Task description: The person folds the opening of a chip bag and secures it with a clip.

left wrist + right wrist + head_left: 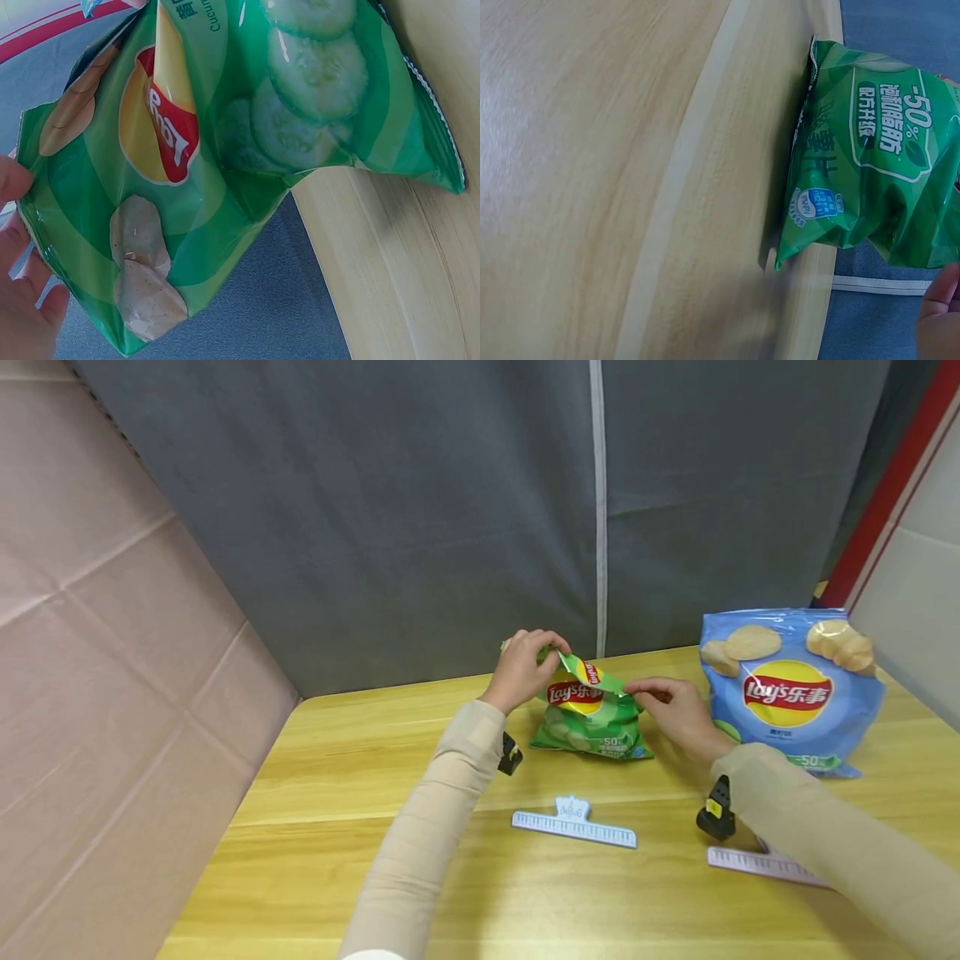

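Pinching the green chip bag [592, 732] near its upper corners, your left hand [525, 668] and right hand [681, 717] have it upright on the wood table [360, 877] in the head view, top strip bent over, blue chip bag [787, 710] to its right, pale blue clip [573, 829] in front, lilac clip [761, 862] partly behind your right sleeve [832, 835]. Left wrist view has your left thumb and fingers at the bag's edge, cucumber print showing. Right wrist view catches just part of your right hand at the bag's edge, full grip hidden there.
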Motion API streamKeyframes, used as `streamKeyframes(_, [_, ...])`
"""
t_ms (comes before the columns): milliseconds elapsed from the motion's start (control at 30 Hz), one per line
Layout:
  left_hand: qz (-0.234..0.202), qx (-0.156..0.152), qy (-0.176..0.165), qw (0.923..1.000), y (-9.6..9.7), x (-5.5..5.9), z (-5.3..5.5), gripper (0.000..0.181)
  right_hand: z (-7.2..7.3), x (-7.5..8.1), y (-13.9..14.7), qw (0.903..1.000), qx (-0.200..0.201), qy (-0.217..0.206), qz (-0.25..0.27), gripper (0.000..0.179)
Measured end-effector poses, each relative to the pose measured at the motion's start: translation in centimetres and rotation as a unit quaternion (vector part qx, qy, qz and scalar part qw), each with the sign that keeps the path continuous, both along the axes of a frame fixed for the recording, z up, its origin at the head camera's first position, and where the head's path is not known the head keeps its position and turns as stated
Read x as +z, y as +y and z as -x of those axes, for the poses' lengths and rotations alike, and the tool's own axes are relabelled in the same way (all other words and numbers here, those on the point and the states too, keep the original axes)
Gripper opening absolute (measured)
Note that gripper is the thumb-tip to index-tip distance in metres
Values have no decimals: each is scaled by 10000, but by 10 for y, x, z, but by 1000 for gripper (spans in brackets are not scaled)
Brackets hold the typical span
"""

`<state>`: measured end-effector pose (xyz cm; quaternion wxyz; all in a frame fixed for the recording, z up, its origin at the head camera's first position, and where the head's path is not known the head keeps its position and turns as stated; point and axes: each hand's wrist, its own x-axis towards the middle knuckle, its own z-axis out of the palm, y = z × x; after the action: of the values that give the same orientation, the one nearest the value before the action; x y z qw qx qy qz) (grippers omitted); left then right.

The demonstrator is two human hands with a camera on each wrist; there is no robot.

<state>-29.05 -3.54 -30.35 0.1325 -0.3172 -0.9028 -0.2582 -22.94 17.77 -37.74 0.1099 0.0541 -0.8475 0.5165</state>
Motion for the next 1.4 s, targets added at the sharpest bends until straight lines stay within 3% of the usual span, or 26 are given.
streamKeyframes(233, [-150,12,-99,9998,1,0,-1,25,-3,3,1,9993,-65,-350,-59,26])
streamKeyframes(467, [-236,18,-152,9996,2,-1,-2,25,-5,3,1,9994,-74,-311,-96,25])
streamKeyframes(867, [-190,-1,149,9997,2,-3,-2,11,-3,4,4,9989,96,-401,-208,26])
streamKeyframes(1033, [-273,14,220,9994,2,-4,-2,8,-2,4,4,9982,125,-552,-211,37])
streamKeyframes(1200, [-296,24,246,9993,3,-6,-1,7,-1,3,2,9967,-88,-811,-34,51])
streamKeyframes(1400, [-322,26,235,9992,2,-6,-1,8,0,5,-5,9937,-433,-1011,216,52])
